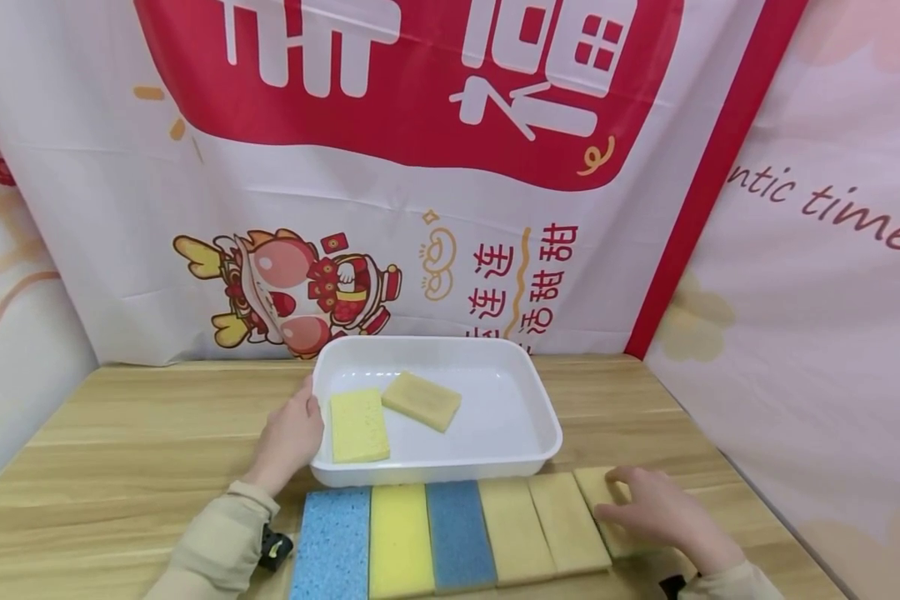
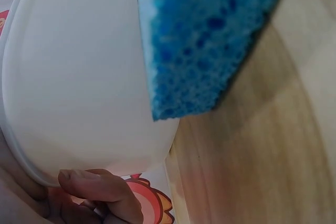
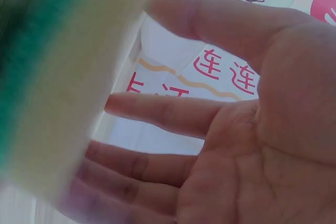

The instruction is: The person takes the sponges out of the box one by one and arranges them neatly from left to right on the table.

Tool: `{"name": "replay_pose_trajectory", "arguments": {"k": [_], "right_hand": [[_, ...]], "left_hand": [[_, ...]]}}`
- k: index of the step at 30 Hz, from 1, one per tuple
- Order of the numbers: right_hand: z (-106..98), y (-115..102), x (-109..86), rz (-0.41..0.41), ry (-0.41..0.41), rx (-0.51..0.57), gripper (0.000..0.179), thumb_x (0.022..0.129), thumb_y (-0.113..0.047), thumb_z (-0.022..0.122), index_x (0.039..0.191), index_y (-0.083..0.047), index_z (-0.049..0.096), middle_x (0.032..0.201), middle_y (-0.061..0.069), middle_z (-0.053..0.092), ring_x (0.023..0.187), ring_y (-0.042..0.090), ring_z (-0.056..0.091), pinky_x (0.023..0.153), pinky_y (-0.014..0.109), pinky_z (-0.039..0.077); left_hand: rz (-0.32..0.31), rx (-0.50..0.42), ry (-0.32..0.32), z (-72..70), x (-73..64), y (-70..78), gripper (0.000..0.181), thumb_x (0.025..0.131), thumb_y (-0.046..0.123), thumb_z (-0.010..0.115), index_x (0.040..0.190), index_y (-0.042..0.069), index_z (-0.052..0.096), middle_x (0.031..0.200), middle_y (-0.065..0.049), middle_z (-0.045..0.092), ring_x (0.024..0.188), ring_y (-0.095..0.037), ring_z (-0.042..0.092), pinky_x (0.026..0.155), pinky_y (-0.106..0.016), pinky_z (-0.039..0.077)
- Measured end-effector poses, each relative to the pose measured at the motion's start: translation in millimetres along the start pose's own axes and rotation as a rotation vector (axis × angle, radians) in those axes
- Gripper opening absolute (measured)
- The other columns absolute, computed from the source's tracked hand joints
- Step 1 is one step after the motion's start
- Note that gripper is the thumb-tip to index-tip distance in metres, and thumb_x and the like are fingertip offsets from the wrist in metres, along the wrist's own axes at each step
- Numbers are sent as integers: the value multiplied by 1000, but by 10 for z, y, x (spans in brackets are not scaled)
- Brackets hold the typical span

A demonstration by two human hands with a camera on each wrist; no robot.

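Note:
At the left end of a white tray (image 1: 435,473), my left hand (image 1: 290,437) grips the rim, its fingers curled at the edge in the left wrist view. Two sponges lie inside the tray: a pale yellow sponge (image 1: 359,425) and a tan sponge (image 1: 422,401). My right hand (image 1: 662,510) is over the rightmost sponge (image 1: 622,540) of a front row, fingers spread. In the right wrist view that sponge (image 3: 68,87) looks cream with a green layer; the fingertips reach its edge, and firm contact cannot be made out.
Left to right, the row also has a light blue sponge (image 1: 333,542), a bright yellow sponge (image 1: 401,540), a dark blue sponge (image 1: 459,533) and two tan ones. All lie on a wooden table (image 1: 120,450). A printed cloth (image 1: 450,192) hangs behind the tray.

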State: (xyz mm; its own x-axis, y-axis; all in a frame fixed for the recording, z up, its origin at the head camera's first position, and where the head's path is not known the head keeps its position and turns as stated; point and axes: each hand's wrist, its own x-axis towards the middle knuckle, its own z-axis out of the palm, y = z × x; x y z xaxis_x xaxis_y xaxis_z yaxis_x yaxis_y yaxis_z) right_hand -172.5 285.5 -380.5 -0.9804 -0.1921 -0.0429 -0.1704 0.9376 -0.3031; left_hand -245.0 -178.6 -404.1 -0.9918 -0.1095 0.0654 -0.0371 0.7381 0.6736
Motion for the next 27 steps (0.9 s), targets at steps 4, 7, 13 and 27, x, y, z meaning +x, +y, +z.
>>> {"name": "replay_pose_trajectory", "arguments": {"k": [4,7,13,27], "right_hand": [[10,24,25,-29,-10,13,51,77,-26,81,113,7,66,110,23,66,102,42,62,89,58,49],[15,36,32,-22,-19,15,52,75,-24,83,114,6,66,109,22,66,97,37,62,87,57,51],[29,48,33,-14,-18,13,51,73,-21,85,113,5,67,103,16,68,84,24,59,81,52,53],[21,26,11,1,-16,27,54,73,-22,84,116,5,65,101,14,68,84,24,59,81,53,53]], "left_hand": [[-2,-7,-3,9,2,-9,53,107,22,26,156,2,18,147,-30,37,109,-42,55,86,-59,49],[-8,-8,-6,14,3,-15,53,107,23,27,156,3,19,146,-29,37,107,-41,56,81,-56,52],[-12,-5,-8,13,8,-19,54,107,23,26,156,2,18,147,-29,36,110,-41,55,84,-57,50],[-20,-31,-29,-5,11,-15,54,108,25,26,156,2,16,150,-28,32,111,-40,52,81,-53,52]]}}
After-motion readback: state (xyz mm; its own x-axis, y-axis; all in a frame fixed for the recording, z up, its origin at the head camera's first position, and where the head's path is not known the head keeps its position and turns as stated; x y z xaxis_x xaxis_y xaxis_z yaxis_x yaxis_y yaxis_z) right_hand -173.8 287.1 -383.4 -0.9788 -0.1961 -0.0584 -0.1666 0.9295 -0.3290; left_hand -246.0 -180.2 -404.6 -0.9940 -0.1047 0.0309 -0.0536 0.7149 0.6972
